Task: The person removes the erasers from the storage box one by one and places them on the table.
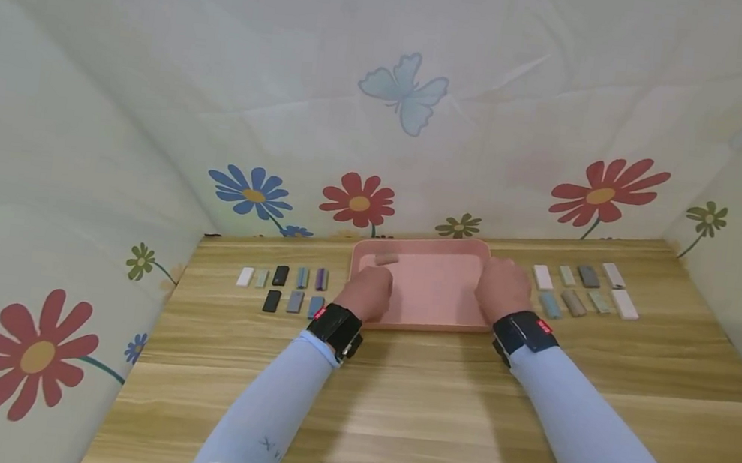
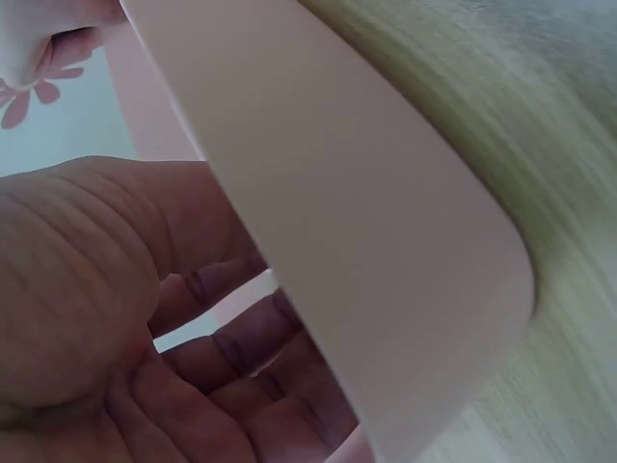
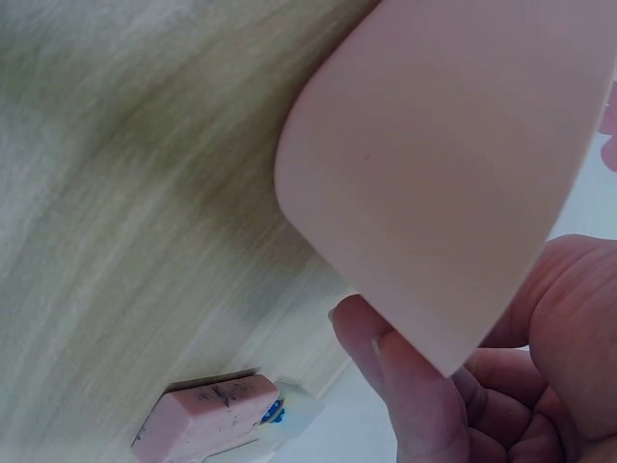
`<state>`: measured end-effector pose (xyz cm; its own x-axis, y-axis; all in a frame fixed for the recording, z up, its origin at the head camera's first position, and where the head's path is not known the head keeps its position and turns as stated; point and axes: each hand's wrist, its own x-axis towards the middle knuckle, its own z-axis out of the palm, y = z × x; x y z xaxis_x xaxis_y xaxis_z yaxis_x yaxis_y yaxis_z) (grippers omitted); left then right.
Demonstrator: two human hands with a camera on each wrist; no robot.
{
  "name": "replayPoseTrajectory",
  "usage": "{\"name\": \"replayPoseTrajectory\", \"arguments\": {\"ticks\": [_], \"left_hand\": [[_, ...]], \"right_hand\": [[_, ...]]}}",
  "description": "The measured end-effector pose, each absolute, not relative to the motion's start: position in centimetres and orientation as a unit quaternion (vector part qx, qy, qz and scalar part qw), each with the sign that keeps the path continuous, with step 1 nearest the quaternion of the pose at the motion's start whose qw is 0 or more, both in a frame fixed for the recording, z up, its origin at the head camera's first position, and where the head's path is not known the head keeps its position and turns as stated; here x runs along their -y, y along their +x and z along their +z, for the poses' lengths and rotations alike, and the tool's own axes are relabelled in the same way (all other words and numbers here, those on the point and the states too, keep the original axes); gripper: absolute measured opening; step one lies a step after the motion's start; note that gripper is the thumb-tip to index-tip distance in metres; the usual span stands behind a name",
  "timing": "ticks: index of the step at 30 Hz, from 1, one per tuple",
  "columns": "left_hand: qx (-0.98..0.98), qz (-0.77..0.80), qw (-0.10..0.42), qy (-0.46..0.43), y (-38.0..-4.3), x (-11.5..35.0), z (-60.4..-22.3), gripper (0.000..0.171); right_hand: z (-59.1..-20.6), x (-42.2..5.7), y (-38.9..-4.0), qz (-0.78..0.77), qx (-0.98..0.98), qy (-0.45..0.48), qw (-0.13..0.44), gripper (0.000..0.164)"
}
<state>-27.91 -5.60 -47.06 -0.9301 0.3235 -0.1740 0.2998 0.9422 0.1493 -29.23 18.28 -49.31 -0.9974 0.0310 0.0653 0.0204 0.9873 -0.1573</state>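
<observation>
A shallow pink tray (image 1: 435, 291) sits on the wooden table between both hands. My left hand (image 1: 369, 292) is at its front left corner, fingers bent. In the left wrist view the tray's wall (image 2: 328, 222) hides those fingertips, so I cannot tell whether they hold anything. My right hand (image 1: 504, 287) pinches the right wall of the tray, a fingertip (image 3: 362, 328) on the outer face and the thumb behind it. Inside the tray, near the back left, lies a small brown block (image 1: 386, 259).
Left of the tray, small blocks lie in two rows, among them a black one (image 1: 281, 276) and a white one (image 1: 245, 276). More lie to the right, including a blue one (image 1: 549, 305). A pink eraser (image 3: 207, 415) lies near the right hand. Flowered cloth (image 1: 487, 161) hangs behind.
</observation>
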Motion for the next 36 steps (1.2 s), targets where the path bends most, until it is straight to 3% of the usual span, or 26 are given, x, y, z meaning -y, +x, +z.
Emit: {"name": "replayPoseTrajectory", "arguments": {"ticks": [10,23,30,36], "left_hand": [[-0.962,0.197,0.128,0.142,-26.5,8.5,-45.9,0.016],[-0.966,0.252,0.015,0.054,-26.3,19.3,-41.4,0.022],[-0.963,0.262,-0.052,-0.034,-26.1,25.2,-43.0,0.022],[-0.963,0.253,-0.055,-0.074,-25.4,27.5,-45.3,0.022]], "right_hand": [[-49.5,-17.9,-29.2,0.078,0.997,-0.004,0.025,0.021],[-49.5,-17.5,-29.5,0.080,0.997,0.007,0.011,0.022],[-49.3,-18.4,-29.5,0.091,0.996,0.006,0.013,0.019],[-49.0,-18.6,-29.4,0.102,0.995,0.010,0.017,0.020]]}}
